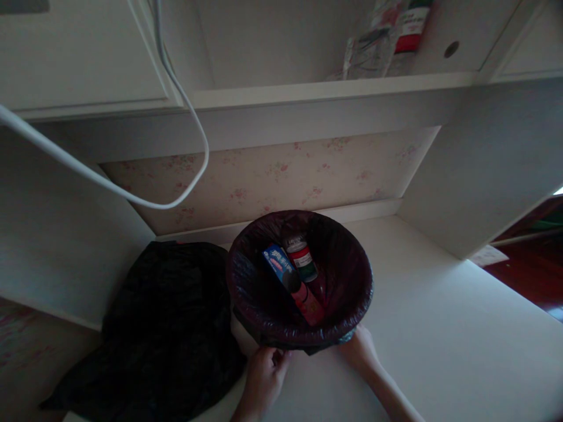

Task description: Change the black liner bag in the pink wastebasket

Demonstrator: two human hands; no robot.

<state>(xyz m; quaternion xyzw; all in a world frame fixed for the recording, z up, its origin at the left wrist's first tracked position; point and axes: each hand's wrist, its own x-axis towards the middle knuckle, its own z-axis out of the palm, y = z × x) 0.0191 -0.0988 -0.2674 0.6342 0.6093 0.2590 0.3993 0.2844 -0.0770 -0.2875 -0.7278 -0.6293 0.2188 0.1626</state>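
Observation:
A round trash can lined with a dark purple bin bag (345,252) stands on the white surface. The bag is folded over the rim and hangs outside. Inside lie a blue and red snack box (281,266) and a plastic bottle (302,258) with a red and green label. My left hand (266,372) is at the near side, its fingers curled closed at the bag's hanging lower edge. At the near right side, my right hand (358,349) reaches under the overhanging bag, which hides its fingers.
A large black plastic bag (171,328) lies left of the can. Overhead, a shelf (334,91) holds clear plastic packaging (369,55) and a labelled bottle (411,29). A white cable (200,146) hangs at upper left. Side panels (479,170) enclose the white surface (440,328).

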